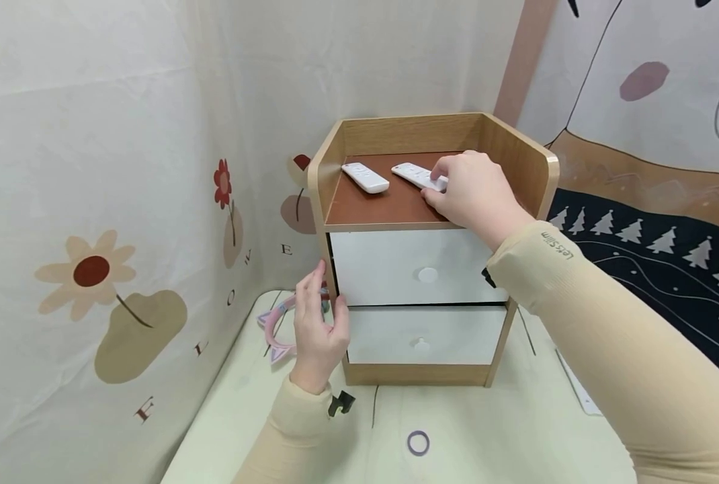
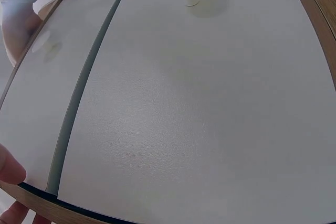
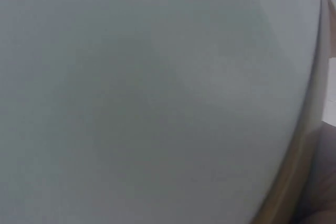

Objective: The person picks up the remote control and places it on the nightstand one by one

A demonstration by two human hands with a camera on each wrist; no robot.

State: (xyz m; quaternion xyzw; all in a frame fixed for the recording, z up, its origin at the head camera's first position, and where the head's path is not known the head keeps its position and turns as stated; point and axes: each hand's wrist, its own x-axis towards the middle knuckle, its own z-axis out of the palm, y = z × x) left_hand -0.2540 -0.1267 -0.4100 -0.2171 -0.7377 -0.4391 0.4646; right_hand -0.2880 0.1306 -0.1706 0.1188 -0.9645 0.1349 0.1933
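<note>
A small wooden cabinet with two white drawers stands in front of me in the head view. On its brown top shelf lie two white remote controls, the left remote with no hand on it. My right hand reaches over the shelf and pinches the near end of the right remote between thumb and fingers. Lower down, my left hand rests at the cabinet's left side edge, fingers straight along the side, thumb by the front. The left wrist view shows that thumb before the drawer front.
Round white knobs sit on the upper drawer and lower drawer. A pink headband lies left of the cabinet, behind my left hand. In front is a purple ring. A flat white item lies at right.
</note>
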